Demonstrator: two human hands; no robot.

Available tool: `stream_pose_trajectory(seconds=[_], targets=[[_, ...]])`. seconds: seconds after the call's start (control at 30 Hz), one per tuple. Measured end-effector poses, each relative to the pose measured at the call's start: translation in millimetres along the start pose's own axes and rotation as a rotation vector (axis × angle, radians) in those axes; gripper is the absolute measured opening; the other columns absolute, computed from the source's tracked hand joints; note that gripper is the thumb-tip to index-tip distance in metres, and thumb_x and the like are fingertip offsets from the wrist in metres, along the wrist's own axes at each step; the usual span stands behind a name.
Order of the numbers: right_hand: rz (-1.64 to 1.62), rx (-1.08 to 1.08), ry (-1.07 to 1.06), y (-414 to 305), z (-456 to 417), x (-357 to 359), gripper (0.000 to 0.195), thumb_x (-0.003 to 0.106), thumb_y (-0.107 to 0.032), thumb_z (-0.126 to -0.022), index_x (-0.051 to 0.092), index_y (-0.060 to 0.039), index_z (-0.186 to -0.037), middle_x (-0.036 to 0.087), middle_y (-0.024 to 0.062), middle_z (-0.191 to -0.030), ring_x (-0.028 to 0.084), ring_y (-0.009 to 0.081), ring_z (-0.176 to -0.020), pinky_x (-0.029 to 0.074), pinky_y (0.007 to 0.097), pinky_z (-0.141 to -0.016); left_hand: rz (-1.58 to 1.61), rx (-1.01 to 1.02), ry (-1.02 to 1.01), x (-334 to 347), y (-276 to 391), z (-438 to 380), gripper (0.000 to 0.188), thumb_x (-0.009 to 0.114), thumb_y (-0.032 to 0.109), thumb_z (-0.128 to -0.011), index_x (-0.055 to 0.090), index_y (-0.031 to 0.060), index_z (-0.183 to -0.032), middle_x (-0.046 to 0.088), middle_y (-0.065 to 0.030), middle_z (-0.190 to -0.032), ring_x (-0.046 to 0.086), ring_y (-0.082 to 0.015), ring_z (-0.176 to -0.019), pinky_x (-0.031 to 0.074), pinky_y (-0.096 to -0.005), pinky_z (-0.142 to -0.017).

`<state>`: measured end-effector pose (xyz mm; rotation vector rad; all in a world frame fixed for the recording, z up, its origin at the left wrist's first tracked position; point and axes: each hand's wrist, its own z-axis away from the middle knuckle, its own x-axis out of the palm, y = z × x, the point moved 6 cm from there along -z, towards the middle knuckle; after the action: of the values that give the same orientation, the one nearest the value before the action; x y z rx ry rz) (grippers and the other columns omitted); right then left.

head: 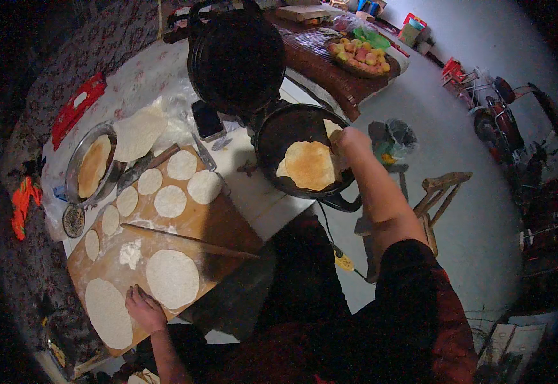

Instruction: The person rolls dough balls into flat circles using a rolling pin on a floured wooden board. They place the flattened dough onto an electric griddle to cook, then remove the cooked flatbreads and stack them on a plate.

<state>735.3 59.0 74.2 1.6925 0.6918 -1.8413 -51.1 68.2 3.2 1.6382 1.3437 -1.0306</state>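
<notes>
My right hand (353, 144) reaches into an open electric griddle (279, 144), at the right edge of a browned flatbread (310, 165). A pale piece of flatbread (331, 127) shows beside the fingers; the wrist and hand hide whether they pinch it. On the floured wooden board (231, 218), my left hand (145, 307) lies flat with nothing in it. It sits between a large oval dough sheet (108, 314) and a large round dough sheet (172, 278). Several smaller dough discs (171, 201) and a thin rolling pin (187, 236) lie farther up the board.
The griddle's black lid (238, 60) stands raised behind. Left of it are a metal bowl (71, 178) with a cooked flatbread, a small seed dish (73, 221), a cleaver (135, 175) and a phone (207, 119). At right stands a wooden stool (432, 192); a yellow plug (343, 261) hangs low.
</notes>
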Motion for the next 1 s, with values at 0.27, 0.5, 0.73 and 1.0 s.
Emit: stream_pose_trajectory(seconds=[0.27,0.5,0.73,1.0], targets=[[-0.021,0.049,-0.067,0,-5,0,0.049,0.084,-0.042,-0.072,0.077,-0.0081,-0.107,0.075,0.0134,-0.115,0.072,0.0323,-0.106,0.059,0.0426,-0.083,0.015,-0.004,0.005,-4,5,-1,0.038,0.050,0.017,-0.100,0.057,0.0016,-0.135,0.054,-0.0220,-0.139,0.049,-0.0419,-0.127,0.040,-0.0533,-0.106],[-0.006,0.081,-0.079,-5,-5,1,0.050,0.080,-0.047,-0.075,0.078,-0.0107,-0.109,0.075,0.0123,-0.116,0.072,0.0311,-0.107,0.058,0.0424,-0.087,0.010,-0.012,0.002,-1,2,-1,0.038,0.052,0.014,-0.099,0.057,0.0016,-0.135,0.054,-0.0222,-0.138,0.050,-0.0417,-0.126,0.040,-0.0522,-0.107],[0.058,0.023,0.064,-12,-12,-3,0.041,0.070,-0.042,-0.083,0.077,-0.0111,-0.109,0.076,0.0122,-0.111,0.072,0.0331,-0.105,0.058,0.0434,-0.087,0.038,0.010,0.007,0,2,-2,0.039,0.052,0.014,-0.098,0.057,0.0022,-0.135,0.054,-0.0225,-0.139,0.050,-0.0422,-0.126,0.039,-0.0528,-0.107],[0.078,0.004,0.289,-10,-1,-56,0.025,0.062,-0.024,-0.087,0.078,-0.0080,-0.098,0.077,0.0125,-0.103,0.074,0.0352,-0.095,0.060,0.0448,-0.079,0.036,-0.004,0.028,-2,3,-1,0.038,0.052,0.014,-0.098,0.058,0.0017,-0.133,0.055,-0.0226,-0.138,0.050,-0.0426,-0.125,0.040,-0.0534,-0.106]])
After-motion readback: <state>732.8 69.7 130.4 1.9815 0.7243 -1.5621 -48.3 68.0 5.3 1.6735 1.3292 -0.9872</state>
